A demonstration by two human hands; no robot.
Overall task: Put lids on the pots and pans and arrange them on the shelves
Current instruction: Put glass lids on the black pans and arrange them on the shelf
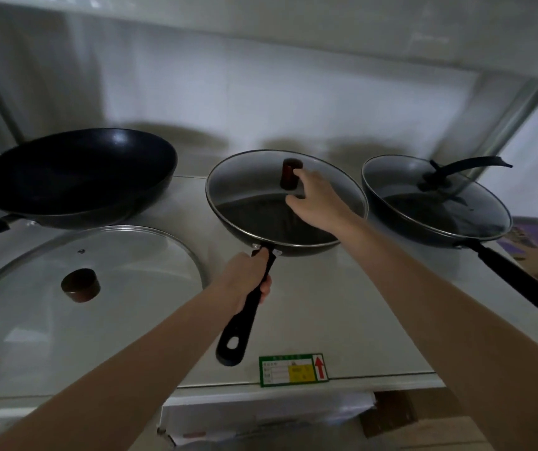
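A black frying pan (293, 245) stands tilted in the middle of the steel shelf (342, 320), covered by a glass lid (248, 183) with a brown knob (290, 174). My left hand (248, 278) grips the pan's black handle (245, 314) near the rim. My right hand (316, 196) rests on the lid, with its fingers curled at the knob. A large uncovered black wok (75, 177) sits at the back left. In front of it a big glass lid (82, 288) with a brown knob lies flat on the shelf.
A second lidded pan (433, 203) stands on the right, its long black handle (528, 284) pointing to the front right. An upper shelf (293, 34) hangs close overhead. A green label (293, 369) marks the shelf's front edge. Cardboard boxes (391, 415) lie below.
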